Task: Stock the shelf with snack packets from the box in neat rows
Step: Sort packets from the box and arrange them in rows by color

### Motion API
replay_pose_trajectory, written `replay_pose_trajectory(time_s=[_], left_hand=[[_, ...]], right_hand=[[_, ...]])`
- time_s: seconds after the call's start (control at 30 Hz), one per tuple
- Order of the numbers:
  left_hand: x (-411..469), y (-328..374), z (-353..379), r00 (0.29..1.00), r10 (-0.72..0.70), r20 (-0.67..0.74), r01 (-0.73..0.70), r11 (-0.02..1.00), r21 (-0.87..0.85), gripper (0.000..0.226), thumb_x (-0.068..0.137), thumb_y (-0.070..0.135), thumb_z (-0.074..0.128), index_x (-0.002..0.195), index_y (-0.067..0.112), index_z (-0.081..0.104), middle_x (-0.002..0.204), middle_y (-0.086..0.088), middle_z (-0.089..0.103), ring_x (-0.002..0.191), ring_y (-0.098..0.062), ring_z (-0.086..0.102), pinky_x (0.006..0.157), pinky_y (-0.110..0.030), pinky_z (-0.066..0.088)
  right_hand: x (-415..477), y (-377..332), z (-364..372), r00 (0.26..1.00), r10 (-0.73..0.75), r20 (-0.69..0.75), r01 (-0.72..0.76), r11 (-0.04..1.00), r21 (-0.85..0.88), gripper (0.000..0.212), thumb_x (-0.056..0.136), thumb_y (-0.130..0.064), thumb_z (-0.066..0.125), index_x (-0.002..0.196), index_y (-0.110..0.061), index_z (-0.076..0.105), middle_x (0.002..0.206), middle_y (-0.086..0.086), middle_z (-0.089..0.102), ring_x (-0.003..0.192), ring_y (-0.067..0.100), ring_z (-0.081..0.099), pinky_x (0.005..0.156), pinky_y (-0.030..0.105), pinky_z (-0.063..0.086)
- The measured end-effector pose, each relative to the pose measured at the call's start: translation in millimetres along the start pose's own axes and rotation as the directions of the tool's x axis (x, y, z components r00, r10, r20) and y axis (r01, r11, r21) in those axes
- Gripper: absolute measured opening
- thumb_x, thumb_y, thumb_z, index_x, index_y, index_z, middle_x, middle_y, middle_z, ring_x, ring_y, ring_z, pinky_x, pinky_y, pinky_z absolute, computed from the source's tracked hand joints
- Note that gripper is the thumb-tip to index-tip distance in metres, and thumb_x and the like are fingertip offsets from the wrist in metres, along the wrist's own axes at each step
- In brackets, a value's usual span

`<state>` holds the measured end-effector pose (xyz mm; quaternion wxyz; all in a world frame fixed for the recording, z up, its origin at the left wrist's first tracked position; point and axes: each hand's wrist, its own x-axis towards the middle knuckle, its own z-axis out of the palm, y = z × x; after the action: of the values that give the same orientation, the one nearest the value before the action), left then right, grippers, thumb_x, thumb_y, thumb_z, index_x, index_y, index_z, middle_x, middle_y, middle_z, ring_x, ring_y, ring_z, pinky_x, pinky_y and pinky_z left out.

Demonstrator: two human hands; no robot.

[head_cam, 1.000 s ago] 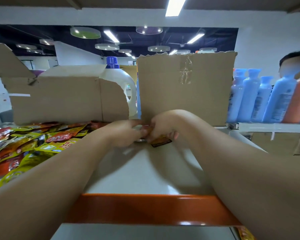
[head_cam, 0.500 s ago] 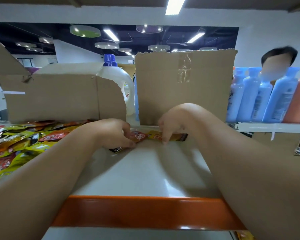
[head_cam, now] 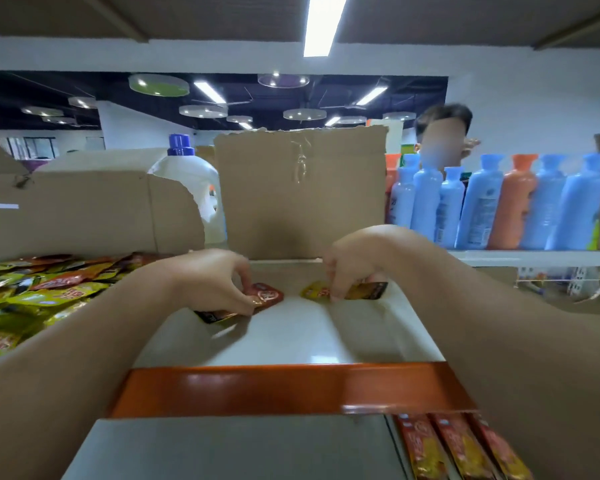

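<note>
Both forearms are stretched forward over the orange front rail onto the pale shelf, and the hands are kept apart, with a bare strip of shelf between them.

The left hand is placed at about 10 o'clock from the middle of the shelf, knuckles up and wrist bent down. Its fingers and thumb are curled over a red packet, which is pinched near its middle. The packet lies flat and aslant, its dark end toward 8 o'clock and its red end toward 2 o'clock.

The right hand is set at about 1 o'clock, arched high, with the fingers bent steeply down. A yellow packet is held under those fingertips; the thumb is hidden. This packet lies flat across the shelf, its yellow end at 9 o'clock and its dark end at 3 o'clock. The two packets are near each other but not touching.

At 12 o'clock an upright cardboard panel is seen just behind the hands. At 9 o'clock a loose pile of snack packets is spread before a torn cardboard box. At 5 o'clock, below the rail, long red packets are lined side by side.
</note>
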<state>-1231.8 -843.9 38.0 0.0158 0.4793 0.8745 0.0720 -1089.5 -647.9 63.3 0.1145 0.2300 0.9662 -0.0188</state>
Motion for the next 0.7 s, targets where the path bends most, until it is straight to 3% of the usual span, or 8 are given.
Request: replay_pose_trajectory(time_s=[0.07, 0.2, 0.3, 0.43, 0.57, 0.7], left_hand=[[-2, 33, 3, 0.999, 0.021, -0.038, -0.023, 0.997, -0.068, 0.029, 0.073, 0.048, 0.077, 0.098, 0.037, 0.065, 0.099, 0.016, 0.071, 0.091, -0.007, 0.066, 0.077, -0.032, 0.056], [-5, 117, 13, 0.990, 0.059, -0.129, -0.077, 0.988, -0.137, 0.025, 0.077, 0.041, 0.081, 0.096, 0.035, 0.067, 0.096, 0.014, 0.068, 0.083, -0.007, 0.065, 0.062, -0.026, 0.049], [-3, 190, 23, 0.981, 0.063, -0.182, -0.096, 0.978, -0.183, 0.027, 0.076, 0.038, 0.083, 0.098, 0.034, 0.068, 0.099, 0.015, 0.068, 0.084, -0.007, 0.066, 0.063, -0.023, 0.047], [-2, 291, 43, 0.972, 0.109, -0.210, -0.149, 0.971, -0.185, 0.028, 0.073, 0.041, 0.085, 0.095, 0.033, 0.069, 0.100, 0.014, 0.067, 0.085, -0.010, 0.068, 0.067, -0.027, 0.054], [1, 376, 71, 0.959, 0.170, -0.225, -0.197, 0.975, -0.104, 0.033, 0.071, 0.048, 0.080, 0.100, 0.038, 0.070, 0.101, 0.014, 0.069, 0.089, -0.012, 0.067, 0.078, -0.034, 0.060], [9, 431, 119, 0.963, 0.206, -0.171, -0.228, 0.967, -0.115, 0.032, 0.072, 0.048, 0.081, 0.099, 0.037, 0.068, 0.099, 0.014, 0.068, 0.086, -0.012, 0.066, 0.075, -0.036, 0.060]], right_hand=[[-29, 35, 9, 0.999, 0.014, -0.037, -0.014, 1.000, 0.001, 0.031, 0.082, -0.036, 0.078, 0.106, -0.017, 0.073, 0.101, 0.009, 0.071, 0.085, 0.026, 0.067, 0.071, 0.033, 0.055], [-91, 122, 35, 0.983, 0.074, -0.171, -0.063, 0.995, 0.072, 0.025, 0.068, -0.046, 0.080, 0.088, -0.034, 0.071, 0.090, -0.005, 0.072, 0.087, 0.020, 0.069, 0.073, 0.034, 0.055], [-140, 189, 54, 0.969, 0.119, -0.217, -0.081, 0.981, 0.174, 0.025, 0.068, -0.041, 0.083, 0.085, -0.029, 0.069, 0.088, -0.003, 0.073, 0.079, 0.018, 0.067, 0.063, 0.029, 0.048], [-199, 269, 81, 0.949, 0.178, -0.260, -0.109, 0.960, 0.258, 0.026, 0.076, -0.038, 0.083, 0.093, -0.026, 0.068, 0.098, -0.004, 0.073, 0.093, 0.018, 0.068, 0.073, 0.032, 0.051], [-240, 333, 108, 0.919, 0.244, -0.309, -0.147, 0.941, 0.305, 0.023, 0.075, -0.038, 0.082, 0.087, -0.026, 0.066, 0.095, -0.004, 0.070, 0.087, 0.016, 0.065, 0.073, 0.032, 0.052], [-266, 376, 139, 0.899, 0.286, -0.333, -0.165, 0.923, 0.349, 0.022, 0.078, -0.037, 0.082, 0.092, -0.028, 0.068, 0.098, -0.007, 0.065, 0.086, 0.010, 0.062, 0.076, 0.029, 0.053]])
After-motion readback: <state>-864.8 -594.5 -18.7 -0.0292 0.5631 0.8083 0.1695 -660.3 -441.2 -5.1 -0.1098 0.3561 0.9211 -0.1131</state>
